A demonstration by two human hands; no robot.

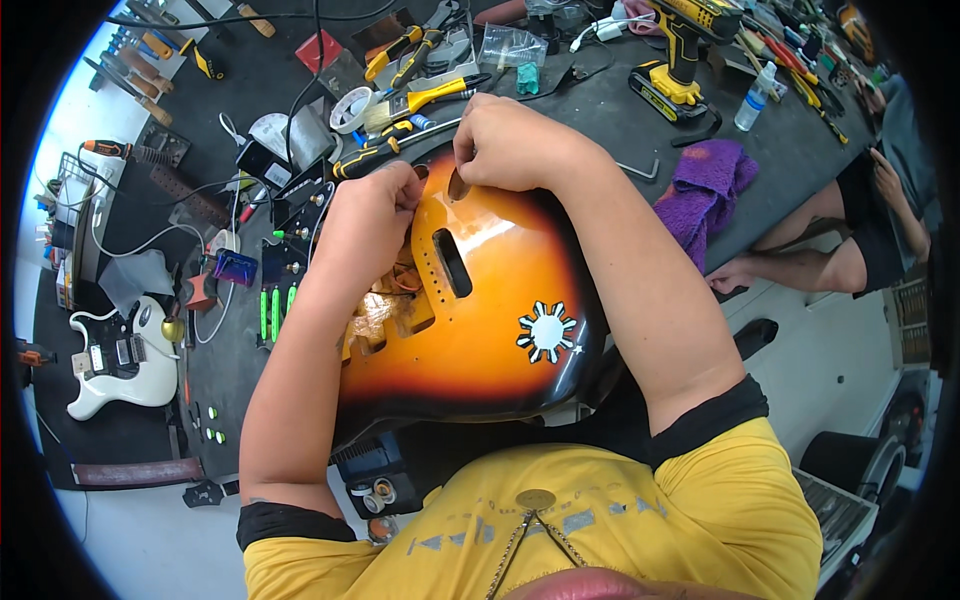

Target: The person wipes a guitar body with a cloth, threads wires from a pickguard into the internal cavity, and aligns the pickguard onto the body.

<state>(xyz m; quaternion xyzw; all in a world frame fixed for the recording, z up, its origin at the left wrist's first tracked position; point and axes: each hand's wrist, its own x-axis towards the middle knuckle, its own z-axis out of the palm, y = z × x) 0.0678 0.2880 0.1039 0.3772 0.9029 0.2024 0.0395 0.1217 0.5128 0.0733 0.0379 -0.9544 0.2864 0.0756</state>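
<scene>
A sunburst electric guitar body (485,330) lies in front of me, orange in the middle and dark at the rim. It has an open slot, cut-out cavities with loose wires, and a pale sun-shaped decal (546,332). My left hand (385,200) is closed at the body's far edge, its fingertips pinched together beside an oval hole. At the same edge my right hand (505,145) is curled, with its fingers down by another oval opening (458,186). Whatever either hand's fingers hold is too small or too hidden to make out.
Behind the body lie a yellow-handled brush (430,97), pliers and a tape roll (353,110). A cordless drill (680,60), spray bottle (755,98) and purple cloth (705,195) sit to the right. A white guitar body (130,355) lies left. Another person (850,240) sits at right.
</scene>
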